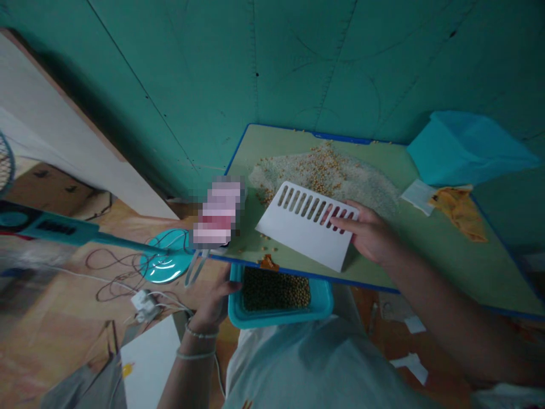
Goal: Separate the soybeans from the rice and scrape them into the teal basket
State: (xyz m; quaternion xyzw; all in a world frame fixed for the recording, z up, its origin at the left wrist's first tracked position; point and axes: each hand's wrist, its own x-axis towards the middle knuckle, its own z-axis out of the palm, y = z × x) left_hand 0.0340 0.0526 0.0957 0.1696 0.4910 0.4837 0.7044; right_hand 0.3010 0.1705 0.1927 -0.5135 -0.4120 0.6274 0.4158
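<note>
At the far left, well apart from your left grip, there is a turquoise fan stand [55, 223], and its round base [164, 271] rests on the floor beyond that grip. A white power adapter [145, 307] with cables lies on the floor, to the left of the same grip. Just beyond your left grip, at the tabletop's left edge, is a flat pinkish object [218, 213]; it is pixelated, so one cannot tell exactly what it is.

Your left grip [215, 301] is closed on the left end of a turquoise plastic tub [279, 321], although its fingers are partly hidden. The tub stands below the tabletop's near edge, to the right of this grip, and has many yellowish beans [279, 287] inside.

On the green tabletop [426, 241], beyond and to the left of your right grip, white grains [370, 184] are spread, with loose beans [326, 170] mixed among them. A white slotted plate [293, 238] is tilted in front of this heap. Your right grip [371, 233] is clamped on its right end, the thumb on the upper face and fingers visible through the slots.

Farther right of your right grip lie a white paper [418, 197], an orange cloth [463, 215] touching it, and a turquoise bag-like container [468, 150] behind them.
</note>
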